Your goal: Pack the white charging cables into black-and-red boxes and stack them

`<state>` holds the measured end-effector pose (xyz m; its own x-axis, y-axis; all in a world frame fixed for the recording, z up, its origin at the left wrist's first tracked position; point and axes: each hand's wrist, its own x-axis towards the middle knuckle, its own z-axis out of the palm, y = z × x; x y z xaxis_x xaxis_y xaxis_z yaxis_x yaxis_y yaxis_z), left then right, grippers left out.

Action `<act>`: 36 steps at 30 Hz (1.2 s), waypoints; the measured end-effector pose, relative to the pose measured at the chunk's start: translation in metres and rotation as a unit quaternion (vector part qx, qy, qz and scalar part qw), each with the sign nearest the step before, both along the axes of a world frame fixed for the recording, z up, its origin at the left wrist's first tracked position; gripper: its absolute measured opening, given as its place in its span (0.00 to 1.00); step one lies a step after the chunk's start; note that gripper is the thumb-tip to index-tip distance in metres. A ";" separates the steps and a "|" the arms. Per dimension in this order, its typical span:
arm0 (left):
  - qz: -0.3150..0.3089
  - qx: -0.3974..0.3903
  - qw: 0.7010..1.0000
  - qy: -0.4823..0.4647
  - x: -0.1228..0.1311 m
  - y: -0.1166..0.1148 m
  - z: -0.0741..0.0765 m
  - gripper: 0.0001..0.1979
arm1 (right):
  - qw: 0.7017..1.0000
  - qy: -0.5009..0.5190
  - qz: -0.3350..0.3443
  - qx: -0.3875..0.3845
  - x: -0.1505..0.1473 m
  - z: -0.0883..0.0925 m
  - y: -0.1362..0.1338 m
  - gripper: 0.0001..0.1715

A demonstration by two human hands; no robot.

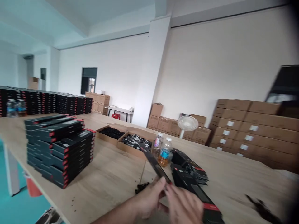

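Note:
My left hand (149, 197) pinches the near end of a thin black box (154, 163) with red at that end. The box is tilted, its far end pointing away toward the open trays. My right hand (184, 203), slightly blurred, is closed at the same end, close to the left thumb. Beside and under it lies a black carton (201, 196) with a red band. Behind that are several flat black cartons (189, 169) in a loose pile. A small heap of black pieces (141, 187) sits just beyond my left hand, partly hidden by it.
Stacked black boxes (60, 149) stand at left. Two cardboard trays hold black pieces (112, 133) and black-and-white pieces (136, 141). Two bottles (164, 152) stand beyond my hands. A dark, blurred object (261, 207) lies at right. Brown cartons (254, 130) and a fan (187, 123) are behind.

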<state>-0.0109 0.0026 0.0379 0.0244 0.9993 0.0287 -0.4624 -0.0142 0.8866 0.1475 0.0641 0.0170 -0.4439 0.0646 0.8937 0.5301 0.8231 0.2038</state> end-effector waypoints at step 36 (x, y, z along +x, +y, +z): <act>0.113 0.038 0.975 0.190 -0.036 0.045 -0.052 0.13 | 0.873 0.072 0.013 -0.482 -0.016 -0.046 0.014 0.08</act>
